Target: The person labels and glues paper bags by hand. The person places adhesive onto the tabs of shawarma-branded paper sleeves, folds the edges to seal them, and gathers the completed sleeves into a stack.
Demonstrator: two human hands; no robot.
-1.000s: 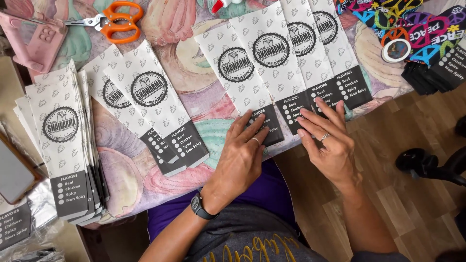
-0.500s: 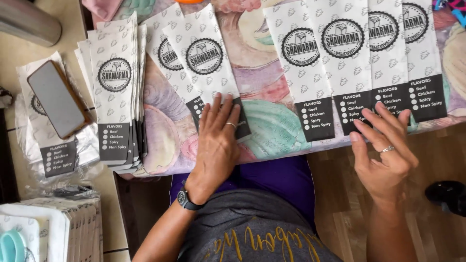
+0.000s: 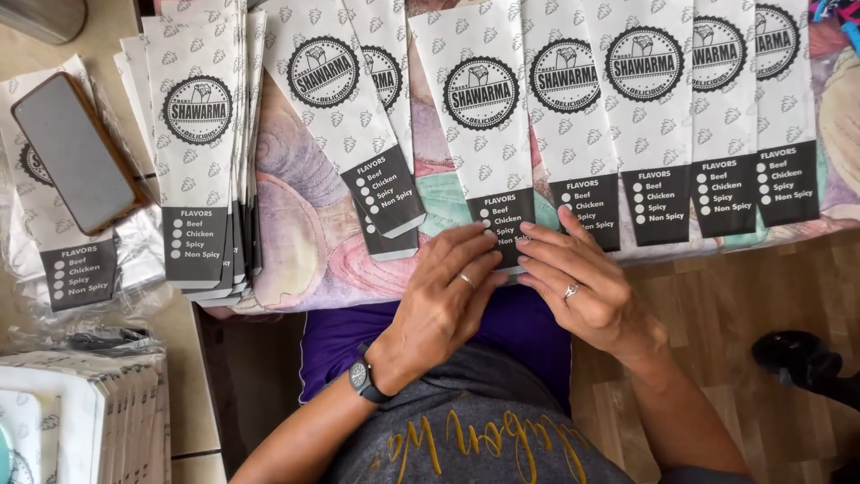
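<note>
Long white paper sleeves with a round black emblem and a black bottom panel lie side by side on a colourful patterned cloth (image 3: 296, 242). My left hand (image 3: 443, 291), with a ring and a black wristwatch, rests flat on the cloth edge, fingertips touching the bottom of one middle paper sleeve (image 3: 484, 134). My right hand (image 3: 582, 282), also ringed, lies beside it, its fingers on the same sleeve's lower end and the neighbouring paper sleeve (image 3: 573, 125). Neither hand grips anything.
A thick stack of the same sleeves (image 3: 202, 152) lies at the left. A dark phone (image 3: 76, 152) rests on bagged sleeves further left. More packed sleeves (image 3: 81, 412) sit at the lower left. Wooden floor (image 3: 743, 305) and a black shoe (image 3: 802, 358) show at the right.
The view has shifted so the sleeves sit further right. My two hands came together at the bottom of a middle sleeve; the right hand moved left from the table edge.
</note>
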